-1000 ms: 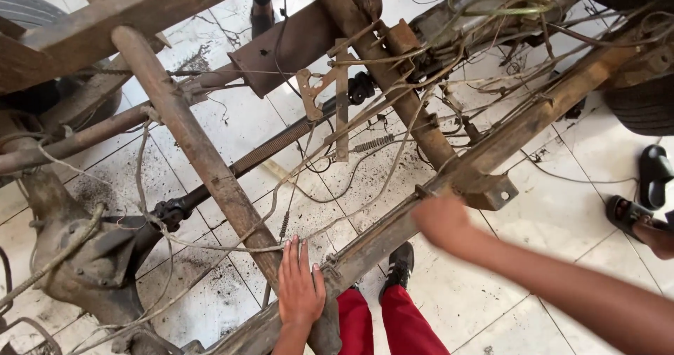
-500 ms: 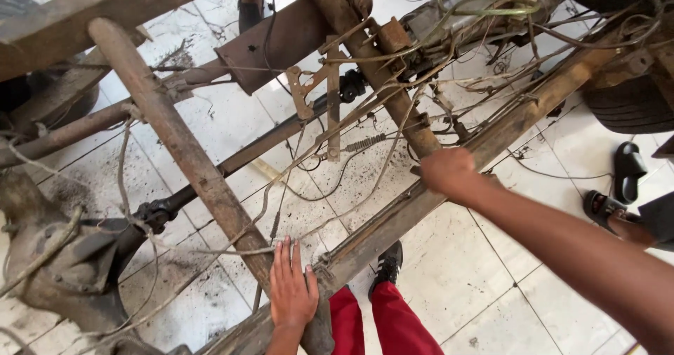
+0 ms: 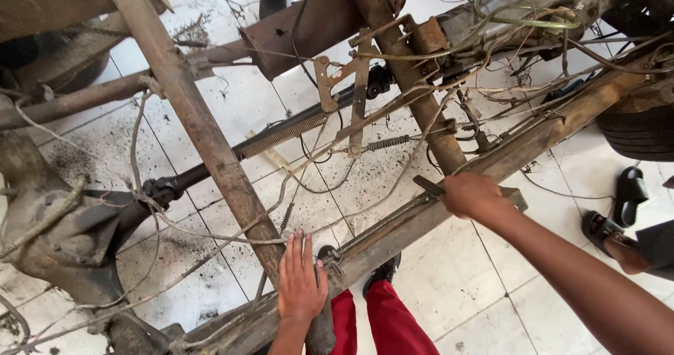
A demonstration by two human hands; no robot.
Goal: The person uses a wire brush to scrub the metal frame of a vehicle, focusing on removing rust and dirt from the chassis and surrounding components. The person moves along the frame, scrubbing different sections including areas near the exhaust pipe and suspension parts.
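My left hand (image 3: 300, 279) lies flat, palm down, fingers straight and close together, on the rusty frame rail (image 3: 421, 218) right where the cross bar (image 3: 203, 134) meets it. Nothing gripped there, just pressing.

My right hand (image 3: 472, 195) is further up the same rail, fingers curled shut around a dark flat tool (image 3: 428, 185); only its short end sticks out left of the fist, can't tell what kind it is. Fist sits on top of the rail, beside a small bracket (image 3: 518, 199).

The rail runs diagonally from bottom left to upper right. Loose wires (image 3: 393, 109) hang all over it and across the frame. A drive shaft (image 3: 281, 139) with a ribbed section crosses under the cross bar toward the axle housing (image 3: 63, 235) at left. A small coil spring (image 3: 385, 143) hangs mid-frame near a rusty post (image 3: 421, 109).

White tiled floor (image 3: 463, 292) below, dirty with black specks. My red trousers (image 3: 393, 323) and dark shoes (image 3: 382, 271) are under the rail. A tyre (image 3: 642, 134) at right; another person's sandalled foot (image 3: 611, 232) next to it.
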